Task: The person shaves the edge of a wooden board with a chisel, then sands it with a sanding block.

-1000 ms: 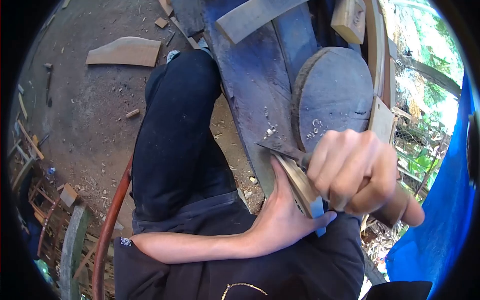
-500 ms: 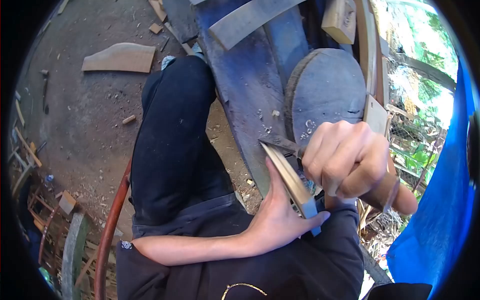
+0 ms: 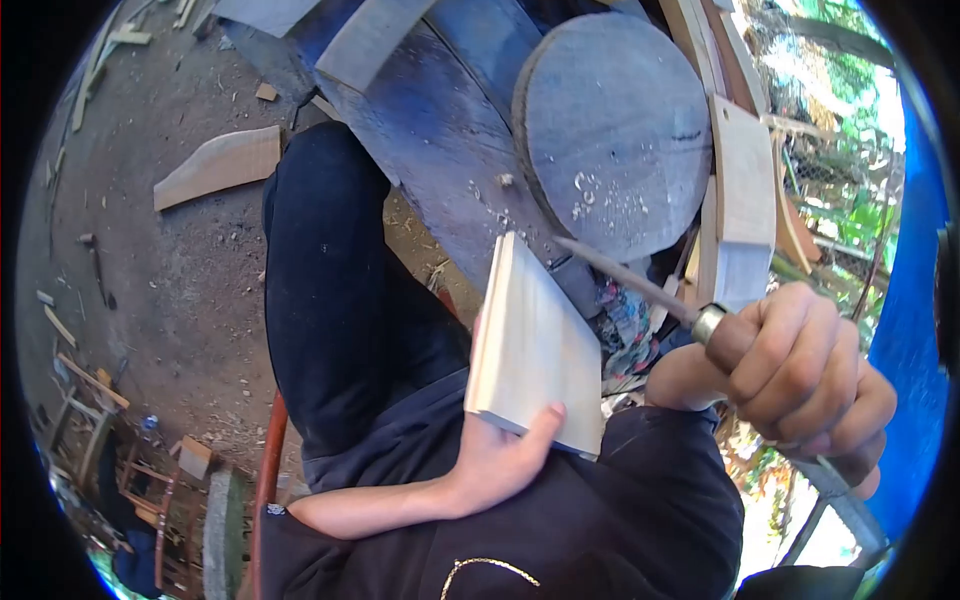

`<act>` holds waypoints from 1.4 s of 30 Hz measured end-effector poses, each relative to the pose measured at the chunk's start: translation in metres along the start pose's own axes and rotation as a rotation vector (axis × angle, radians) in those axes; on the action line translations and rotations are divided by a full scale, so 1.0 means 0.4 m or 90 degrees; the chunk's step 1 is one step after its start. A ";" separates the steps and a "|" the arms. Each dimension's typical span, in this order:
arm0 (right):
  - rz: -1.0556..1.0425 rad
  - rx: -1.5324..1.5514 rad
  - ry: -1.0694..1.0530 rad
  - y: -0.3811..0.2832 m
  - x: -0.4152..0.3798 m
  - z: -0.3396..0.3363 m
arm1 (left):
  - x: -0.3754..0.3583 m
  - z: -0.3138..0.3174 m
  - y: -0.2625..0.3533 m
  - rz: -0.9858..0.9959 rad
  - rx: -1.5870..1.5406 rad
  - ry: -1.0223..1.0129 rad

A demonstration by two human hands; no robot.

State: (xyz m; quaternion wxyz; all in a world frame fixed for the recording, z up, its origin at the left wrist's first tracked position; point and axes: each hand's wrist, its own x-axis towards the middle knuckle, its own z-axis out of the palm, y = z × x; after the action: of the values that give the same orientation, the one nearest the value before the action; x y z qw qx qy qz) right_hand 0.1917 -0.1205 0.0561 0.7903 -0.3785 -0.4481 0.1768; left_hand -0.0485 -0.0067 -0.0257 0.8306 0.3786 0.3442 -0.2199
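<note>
My left hand (image 3: 505, 465) grips a pale, flat wooden board (image 3: 545, 345), holding it tilted up against my body. Its thumb lies across the board's face and the other fingers are mostly hidden behind. My right hand (image 3: 815, 375) is wrapped round the wooden handle of a chisel (image 3: 640, 285). The thin metal blade points up and left, its tip apart from the board and near the edge of a round wooden slab (image 3: 620, 130). A few curled shavings (image 3: 590, 200) lie on that slab.
Under the slab is a dark plank bench (image 3: 430, 130) with a curved wooden piece (image 3: 370, 45) on it. Another flat board (image 3: 743, 180) stands to the right. A shaped wooden piece (image 3: 220, 168) lies on the dirt floor among scraps. A blue tarp (image 3: 905, 340) hangs at right.
My right hand has drawn the chisel away from the board, down and to the right. My left hand has turned the board so its broad face shows. The view has shifted.
</note>
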 end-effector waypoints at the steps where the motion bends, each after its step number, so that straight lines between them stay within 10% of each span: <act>1: -0.012 -0.065 0.031 -0.014 -0.020 0.006 | -0.002 -0.016 0.002 -0.003 -0.004 0.015; 12: -0.018 -0.200 0.285 -0.049 -0.150 0.074 | 0.071 -0.160 -0.072 -0.004 -0.116 0.176; 28: -0.082 -0.196 0.272 0.033 -0.200 0.217 | 0.087 -0.191 -0.093 0.029 -0.102 0.094; 37: 0.083 -0.203 0.823 0.089 -0.145 0.083 | 0.097 -0.211 -0.115 0.053 -0.121 0.062; 42: -0.005 -0.156 0.903 0.072 -0.158 0.014 | 0.099 -0.213 -0.115 0.061 -0.121 0.059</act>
State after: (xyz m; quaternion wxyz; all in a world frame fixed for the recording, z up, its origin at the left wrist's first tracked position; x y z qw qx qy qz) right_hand 0.1549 -0.1384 -0.0004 0.8434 -0.4868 0.1551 -0.1660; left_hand -0.0853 0.0272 -0.1174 0.8554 0.3237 0.3832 -0.1288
